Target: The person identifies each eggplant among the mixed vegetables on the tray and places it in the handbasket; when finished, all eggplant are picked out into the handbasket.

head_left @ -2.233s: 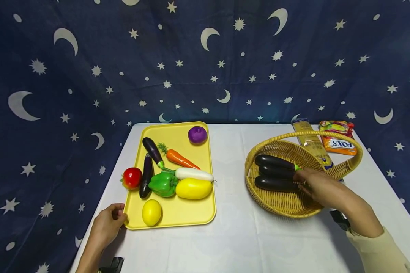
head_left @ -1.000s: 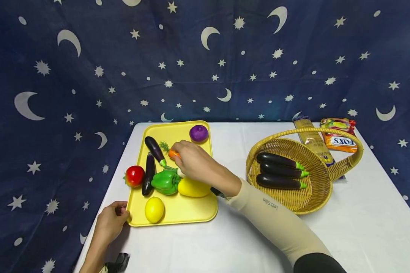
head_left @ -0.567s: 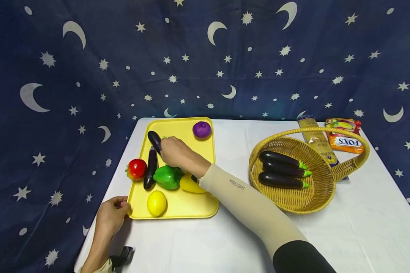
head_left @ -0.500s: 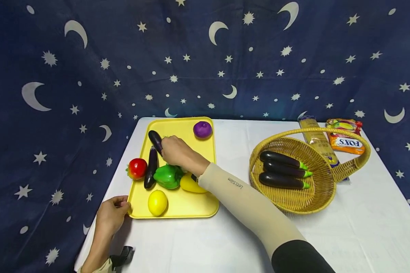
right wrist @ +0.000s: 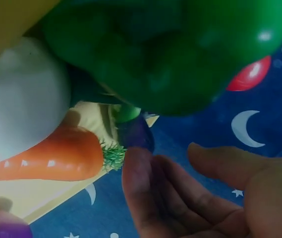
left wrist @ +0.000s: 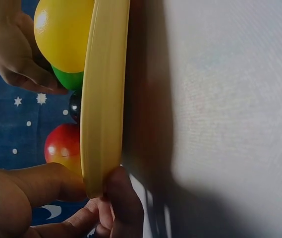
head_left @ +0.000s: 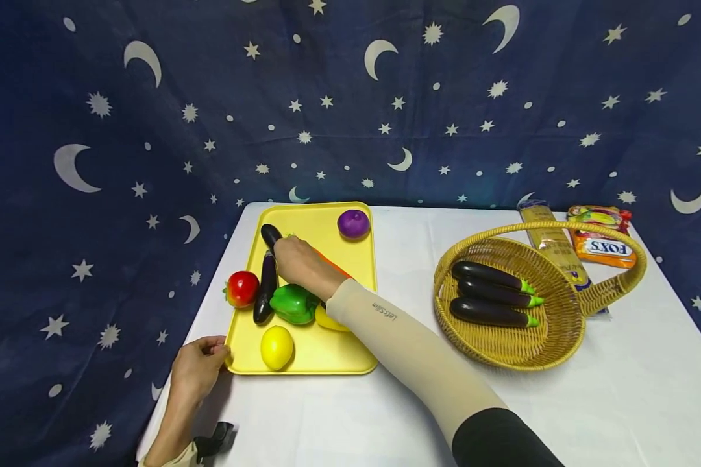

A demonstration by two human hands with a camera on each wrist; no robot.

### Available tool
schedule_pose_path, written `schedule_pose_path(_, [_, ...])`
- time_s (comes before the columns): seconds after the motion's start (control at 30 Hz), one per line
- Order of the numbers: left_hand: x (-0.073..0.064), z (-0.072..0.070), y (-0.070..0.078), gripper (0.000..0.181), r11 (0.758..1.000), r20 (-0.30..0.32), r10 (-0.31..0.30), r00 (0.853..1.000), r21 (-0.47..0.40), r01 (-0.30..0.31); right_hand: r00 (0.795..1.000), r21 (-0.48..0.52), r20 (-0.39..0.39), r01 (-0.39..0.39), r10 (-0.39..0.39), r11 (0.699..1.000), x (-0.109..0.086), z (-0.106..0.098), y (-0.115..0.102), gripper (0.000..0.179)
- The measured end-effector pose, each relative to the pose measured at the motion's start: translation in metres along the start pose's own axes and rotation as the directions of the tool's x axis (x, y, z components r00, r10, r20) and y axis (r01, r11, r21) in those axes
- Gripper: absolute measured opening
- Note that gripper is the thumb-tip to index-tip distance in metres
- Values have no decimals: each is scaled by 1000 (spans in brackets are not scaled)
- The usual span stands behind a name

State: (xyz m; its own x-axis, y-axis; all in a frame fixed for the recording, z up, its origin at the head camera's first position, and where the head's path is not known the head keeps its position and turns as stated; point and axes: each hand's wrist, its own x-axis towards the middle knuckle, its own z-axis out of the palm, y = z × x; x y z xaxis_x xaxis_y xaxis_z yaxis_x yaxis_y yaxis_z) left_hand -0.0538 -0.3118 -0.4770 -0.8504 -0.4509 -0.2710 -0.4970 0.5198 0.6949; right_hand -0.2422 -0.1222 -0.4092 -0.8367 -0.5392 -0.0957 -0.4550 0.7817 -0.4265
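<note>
My left hand pinches the near left corner of the yellow tray, thumb on one side of its rim and fingers on the other, as the left wrist view shows. Over the tray, my right hand reaches the upper eggplant, hiding its stem end. In the right wrist view its fingertips overlap that eggplant, while the thumb stands apart with a gap. A second eggplant lies just below. Close by are a green bell pepper, a carrot and a white radish, mostly hidden in the head view.
A red tomato-like fruit sits at the tray's left edge, a lemon near its front, a purple vegetable at its back. Right stands a wicker basket holding three eggplants. Behind it lie two food packets.
My right hand has left the basket and its eggplants, passed over the carrot and moved left to the upper eggplant on the tray. My left hand stays on the tray corner.
</note>
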Motion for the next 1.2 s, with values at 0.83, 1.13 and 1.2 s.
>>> schedule_pose_path(0.83, [-2,0,-2,35,1000,6,18,1000,-8,-18,996,-180,73,-36,49,983,15,16,-4,18])
schedule_pose_path(1.13, [1,0,-3,34,1000,4,17,1000,-8,-17,992,-203,69,-86,102,975,25,24,-6,21])
schedule_pose_path(1.2, [1,-1,-5,33,1000,0,15,1000,-1,-15,992,-195,69,-92,107,977,26,25,-7,20])
